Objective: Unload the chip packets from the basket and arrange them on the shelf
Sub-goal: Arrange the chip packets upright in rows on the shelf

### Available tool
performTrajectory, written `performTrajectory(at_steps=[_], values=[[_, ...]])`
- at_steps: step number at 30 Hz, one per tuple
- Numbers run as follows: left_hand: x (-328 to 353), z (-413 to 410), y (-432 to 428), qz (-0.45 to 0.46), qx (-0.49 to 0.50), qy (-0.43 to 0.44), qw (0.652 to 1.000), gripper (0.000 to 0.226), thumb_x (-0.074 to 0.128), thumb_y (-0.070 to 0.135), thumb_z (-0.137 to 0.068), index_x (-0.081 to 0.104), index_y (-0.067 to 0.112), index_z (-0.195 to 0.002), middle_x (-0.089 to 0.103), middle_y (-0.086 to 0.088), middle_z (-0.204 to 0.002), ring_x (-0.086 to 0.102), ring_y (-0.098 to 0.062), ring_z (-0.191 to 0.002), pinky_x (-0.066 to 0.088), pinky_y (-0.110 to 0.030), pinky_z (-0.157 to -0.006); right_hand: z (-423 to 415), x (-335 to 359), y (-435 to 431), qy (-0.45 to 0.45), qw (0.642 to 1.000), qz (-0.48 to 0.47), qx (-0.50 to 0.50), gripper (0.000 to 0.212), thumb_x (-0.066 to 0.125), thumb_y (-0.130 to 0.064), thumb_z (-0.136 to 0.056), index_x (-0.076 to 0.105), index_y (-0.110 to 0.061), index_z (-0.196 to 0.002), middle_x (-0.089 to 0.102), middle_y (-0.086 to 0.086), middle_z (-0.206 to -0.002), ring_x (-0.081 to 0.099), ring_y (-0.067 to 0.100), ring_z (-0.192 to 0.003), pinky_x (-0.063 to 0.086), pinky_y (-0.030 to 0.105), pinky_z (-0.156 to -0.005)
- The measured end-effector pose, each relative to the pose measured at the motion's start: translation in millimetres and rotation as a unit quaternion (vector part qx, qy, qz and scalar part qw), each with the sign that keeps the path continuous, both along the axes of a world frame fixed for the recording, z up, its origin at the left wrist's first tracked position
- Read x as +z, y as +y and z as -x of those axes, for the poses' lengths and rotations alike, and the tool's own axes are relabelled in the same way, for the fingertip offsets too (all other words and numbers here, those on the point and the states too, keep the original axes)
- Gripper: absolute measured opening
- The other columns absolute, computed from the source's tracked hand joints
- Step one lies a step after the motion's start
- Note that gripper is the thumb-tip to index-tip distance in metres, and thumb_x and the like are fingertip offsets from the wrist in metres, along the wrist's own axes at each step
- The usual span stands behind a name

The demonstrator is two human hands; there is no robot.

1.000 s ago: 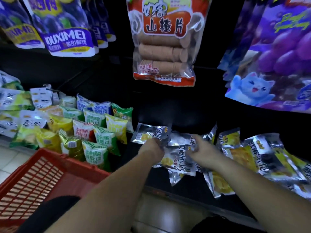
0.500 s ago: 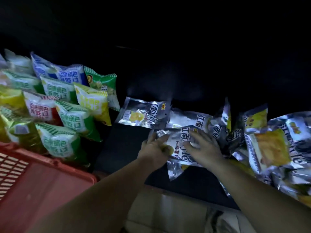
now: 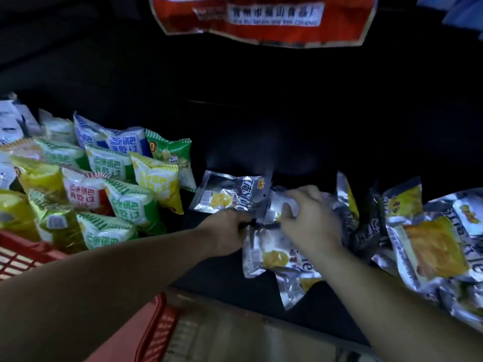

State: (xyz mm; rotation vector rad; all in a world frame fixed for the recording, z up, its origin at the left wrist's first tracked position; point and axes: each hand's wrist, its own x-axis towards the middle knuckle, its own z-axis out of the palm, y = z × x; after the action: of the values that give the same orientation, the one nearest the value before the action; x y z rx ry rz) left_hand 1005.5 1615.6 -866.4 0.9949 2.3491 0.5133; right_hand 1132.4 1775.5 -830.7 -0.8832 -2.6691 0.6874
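Observation:
Several silver chip packets with yellow chip pictures lie on the dark shelf [image 3: 214, 280]. One silver packet [image 3: 227, 194] lies flat at the back left of the group. My left hand [image 3: 227, 233] grips the left edge of a silver packet [image 3: 271, 257] near the shelf front. My right hand [image 3: 311, 220] reaches over that packet and curls its fingers on a silver packet [image 3: 287, 205] behind it. More silver packets [image 3: 431, 246] are heaped to the right. The red basket [image 3: 21, 252] sits at the lower left; its inside is mostly out of view.
Green, yellow, red and blue snack bags [image 3: 125, 202] stand in rows on the shelf to the left. A red-edged hanging bag [image 3: 261, 22] dangles overhead from the shelf above. Tiled floor [image 3: 235, 340] shows below the shelf edge.
The camera dipped and came back up a little. Both hands moved slightly back on the shelf, still handling the silver packets; my right hand shifted from the front packet to one behind it.

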Motion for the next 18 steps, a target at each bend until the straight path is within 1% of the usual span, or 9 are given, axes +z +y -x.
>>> performTrajectory(at_steps=[3, 5, 6, 7, 9, 11, 13, 15, 18], values=[[-13, 23, 4, 0.007, 0.069, 0.087, 0.994, 0.049, 0.057, 0.036, -0.095, 0.052, 0.034, -0.144, 0.048, -0.005, -0.149, 0.049, -0.029, -0.136, 0.042, -0.033, -0.109, 36, -5, -5, 0.059, 0.995, -0.017, 0.076, 0.028, 0.055, -0.037, -0.091, 0.072, -0.025, -0.111, 0.060, -0.003, -0.122, 0.058, 0.027, -0.115, 0.051, 0.039, -0.089], [-32, 30, 13, 0.071, 0.106, 0.059, 0.990, 0.071, 0.055, 0.056, -0.093, 0.026, 0.045, -0.156, 0.018, -0.010, -0.167, 0.020, -0.036, -0.153, 0.025, -0.043, -0.123, 52, -16, 8, -0.068, 0.994, -0.084, 0.031, 0.040, 0.051, -0.047, -0.091, 0.065, -0.036, -0.127, 0.047, 0.002, -0.150, 0.034, 0.035, -0.144, 0.025, 0.049, -0.117], [-42, 30, 17, 0.099, 0.119, 0.026, 0.988, 0.078, 0.053, 0.065, -0.090, 0.015, 0.051, -0.157, 0.004, -0.009, -0.170, 0.007, -0.038, -0.156, 0.017, -0.050, -0.125, 51, -22, 15, -0.147, 0.986, -0.074, -0.002, 0.047, 0.049, -0.052, -0.093, 0.056, -0.041, -0.138, 0.033, 0.004, -0.161, 0.019, 0.035, -0.152, 0.011, 0.053, -0.121], [-52, 26, 21, 0.109, 0.127, -0.003, 0.986, 0.082, 0.051, 0.070, -0.088, 0.009, 0.055, -0.156, -0.006, -0.007, -0.171, -0.003, -0.038, -0.156, 0.011, -0.055, -0.125, 46, -31, 20, -0.186, 0.982, -0.028, -0.020, 0.052, 0.048, -0.056, -0.095, 0.048, -0.044, -0.145, 0.025, 0.004, -0.166, 0.016, 0.035, -0.153, 0.010, 0.054, -0.121], [-68, 16, 25, 0.094, 0.128, -0.012, 0.987, 0.085, 0.052, 0.074, -0.086, 0.007, 0.056, -0.156, -0.015, -0.004, -0.170, -0.011, -0.038, -0.156, 0.006, -0.059, -0.124, 23, -51, 22, -0.164, 0.980, 0.108, 0.012, 0.057, 0.051, -0.057, -0.097, 0.042, -0.041, -0.150, 0.030, -0.002, -0.164, 0.044, 0.021, -0.136, 0.037, 0.038, -0.110], [-77, 5, 25, 0.049, 0.137, 0.010, 0.989, 0.081, 0.053, 0.067, -0.089, 0.010, 0.053, -0.156, -0.008, -0.003, -0.171, -0.008, -0.036, -0.156, 0.007, -0.060, -0.124, 5, -64, 20, -0.119, 0.973, 0.193, 0.042, 0.059, 0.059, -0.051, -0.096, 0.046, -0.034, -0.151, 0.039, -0.013, -0.158, 0.055, 0.002, -0.111, 0.042, 0.018, -0.090], [-84, -5, 23, 0.015, 0.156, 0.026, 0.987, 0.072, 0.052, 0.059, -0.092, 0.018, 0.051, -0.155, 0.011, -0.001, -0.171, 0.005, -0.033, -0.156, 0.015, -0.057, -0.123, 4, -68, 24, -0.099, 0.975, 0.199, 0.017, 0.058, 0.062, -0.048, -0.095, 0.049, -0.031, -0.149, 0.049, -0.011, -0.152, 0.058, 0.007, -0.115, 0.046, 0.024, -0.092], [-89, -19, 18, -0.019, 0.140, 0.055, 0.988, 0.063, 0.046, 0.051, -0.095, 0.025, 0.047, -0.154, 0.035, 0.003, -0.162, 0.027, -0.032, -0.149, 0.028, -0.052, -0.118, 9, -63, 28, -0.106, 0.986, 0.127, 0.005, 0.056, 0.059, -0.048, -0.096, 0.049, -0.031, -0.149, 0.052, -0.007, -0.150, 0.059, 0.017, -0.123, 0.049, 0.031, -0.095], [-90, -41, 10, -0.088, 0.087, 0.113, 0.986, 0.046, 0.042, 0.035, -0.096, 0.045, 0.037, -0.142, 0.069, 0.003, -0.122, 0.059, -0.030, -0.117, 0.051, -0.042, -0.092, 15, -56, 22, -0.113, 0.987, 0.078, 0.083, 0.060, 0.055, -0.051, -0.098, 0.037, -0.040, -0.154, 0.036, -0.008, -0.161, 0.044, 0.019, -0.141, 0.039, 0.035, -0.111]])
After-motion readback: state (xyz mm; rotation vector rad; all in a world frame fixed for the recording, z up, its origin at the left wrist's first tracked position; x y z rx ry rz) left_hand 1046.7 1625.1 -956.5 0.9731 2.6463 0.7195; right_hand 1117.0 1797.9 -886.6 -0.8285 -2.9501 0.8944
